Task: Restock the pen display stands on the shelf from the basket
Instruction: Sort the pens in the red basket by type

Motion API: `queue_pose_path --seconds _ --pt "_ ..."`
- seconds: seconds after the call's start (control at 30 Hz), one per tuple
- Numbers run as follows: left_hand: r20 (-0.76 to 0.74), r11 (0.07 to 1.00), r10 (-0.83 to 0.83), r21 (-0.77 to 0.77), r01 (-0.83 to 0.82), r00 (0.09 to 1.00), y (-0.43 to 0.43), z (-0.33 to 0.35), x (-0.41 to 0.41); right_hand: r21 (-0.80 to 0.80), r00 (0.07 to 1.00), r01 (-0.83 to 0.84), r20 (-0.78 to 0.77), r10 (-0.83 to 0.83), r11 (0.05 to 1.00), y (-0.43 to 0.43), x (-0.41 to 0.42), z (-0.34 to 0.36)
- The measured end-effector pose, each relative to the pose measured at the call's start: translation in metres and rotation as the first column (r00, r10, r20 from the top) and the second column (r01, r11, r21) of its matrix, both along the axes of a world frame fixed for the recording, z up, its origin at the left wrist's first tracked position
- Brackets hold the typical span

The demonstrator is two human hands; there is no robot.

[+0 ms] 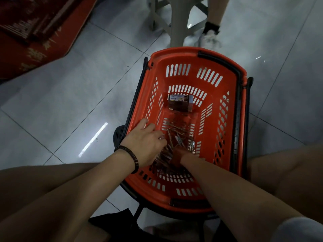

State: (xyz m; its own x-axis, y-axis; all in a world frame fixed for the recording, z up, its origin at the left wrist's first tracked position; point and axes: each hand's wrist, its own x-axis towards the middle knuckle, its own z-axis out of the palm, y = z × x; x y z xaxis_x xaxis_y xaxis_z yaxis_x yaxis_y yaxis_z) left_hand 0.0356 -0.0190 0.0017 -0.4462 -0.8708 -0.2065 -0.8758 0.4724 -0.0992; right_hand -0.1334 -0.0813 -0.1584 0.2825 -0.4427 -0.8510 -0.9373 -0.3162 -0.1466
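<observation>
Loose thin pens [176, 135] lie at the near end of the orange slotted plastic basket [174, 51]. The left hand [146, 142] rests on them, fingers spread wide. The right hand [180, 155] is among them, but its fingers' state cannot be told.

Basket [183, 55] on floor [70, 102], directly ahead. Loose pens [176, 133] in its near half; box [180, 103] in its far end. Left hand [148, 144] over pens at left wall, right hand [178, 154] among pens beside it. Stool [176, 23] behind basket; mat [35, 32] far left.
</observation>
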Motion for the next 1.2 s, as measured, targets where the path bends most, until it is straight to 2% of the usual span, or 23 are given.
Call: queue_pose_path --seconds 0.2,0.33,0.43,0.5,0.57,0.6,0.67,0.73,0.77,0.83,0.87,0.9,0.97,1.03,1.07,1.13,1.2 --pt "0.036 1.0 0.01 0.022 -0.011 0.999 0.0 -0.003 -0.003 0.08 0.999 0.007 -0.039 -0.004 0.997 0.004 0.006 0.009" --pt "0.032 0.999 0.016 0.027 -0.016 0.999 -0.004 -0.001 -0.001 0.212 0.987 -0.115 -0.084 0.136 0.97 -0.002 0.007 0.026" --pt "0.001 0.998 0.049 0.043 -0.049 0.999 -0.003 0.0 -0.002 0.241 0.972 -0.166 -0.123 0.199 0.956 -0.007 0.002 0.045" --pt "-0.045 0.99 0.113 0.093 -0.108 0.993 -0.004 0.002 -0.003 0.255 0.981 -0.097 -0.14 0.136 0.962 -0.012 -0.001 0.075" --pt "-0.153 0.961 0.223 0.199 -0.191 0.963 -0.005 0.01 -0.006 0.236 0.996 -0.019 -0.084 0.04 0.972 -0.019 -0.003 0.117" --pt "-0.233 0.926 0.317 0.284 -0.248 0.919 -0.006 0.016 -0.01 0.193 1.0 0.007 -0.027 -0.002 0.981 -0.023 -0.007 0.138" --pt "-0.353 0.807 0.538 0.478 -0.347 0.765 -0.01 0.029 -0.015 0.129 0.987 0.082 0.13 -0.099 0.988 -0.031 -0.018 0.17" --pt "-0.382 0.664 0.712 0.64 -0.387 0.59 -0.012 0.039 -0.018 0.181 0.891 0.251 0.341 -0.3 0.951 -0.036 -0.033 0.196" --pt "-0.395 0.579 0.792 0.729 -0.366 0.465 -0.013 0.043 -0.02 0.25 0.801 0.326 0.44 -0.406 0.912 -0.038 -0.041 0.209" --pt "-0.382 0.399 0.916 0.893 -0.21 0.119 -0.014 0.051 -0.027 0.372 0.62 0.395 0.567 -0.543 0.84 -0.037 -0.057 0.229" --pt "-0.368 0.363 0.929 0.926 -0.102 -0.03 -0.015 0.056 -0.032 0.417 0.55 0.4 0.603 -0.578 0.816 -0.034 -0.062 0.238" --pt "-0.368 0.371 0.918 0.929 -0.012 -0.147 -0.017 0.06 -0.037 0.465 0.482 0.401 0.626 -0.613 0.79 -0.031 -0.065 0.244" --pt "-0.386 0.442 0.87 0.887 0.136 -0.306 -0.022 0.069 -0.051 0.6 0.346 0.352 0.63 -0.695 0.718 -0.024 -0.068 0.255" --pt "-0.411 0.512 0.821 0.837 0.192 -0.397 -0.027 0.081 -0.065 0.709 0.238 0.288 0.598 -0.766 0.643 -0.015 -0.065 0.265" --pt "-0.439 0.541 0.799 0.823 0.173 -0.412 -0.029 0.086 -0.07 0.736 0.196 0.276 0.587 -0.786 0.618 -0.011 -0.062 0.27" --pt "-0.512 0.587 0.764 0.804 0.094 -0.392 -0.031 0.093 -0.077 0.749 0.128 0.288 0.587 -0.799 0.597 -0.006 -0.056 0.273" --pt "-0.532 0.588 0.753 0.808 0.033 -0.388 -0.032 0.096 -0.078 0.76 0.089 0.29 0.584 -0.807 0.582 -0.006 -0.054 0.271"
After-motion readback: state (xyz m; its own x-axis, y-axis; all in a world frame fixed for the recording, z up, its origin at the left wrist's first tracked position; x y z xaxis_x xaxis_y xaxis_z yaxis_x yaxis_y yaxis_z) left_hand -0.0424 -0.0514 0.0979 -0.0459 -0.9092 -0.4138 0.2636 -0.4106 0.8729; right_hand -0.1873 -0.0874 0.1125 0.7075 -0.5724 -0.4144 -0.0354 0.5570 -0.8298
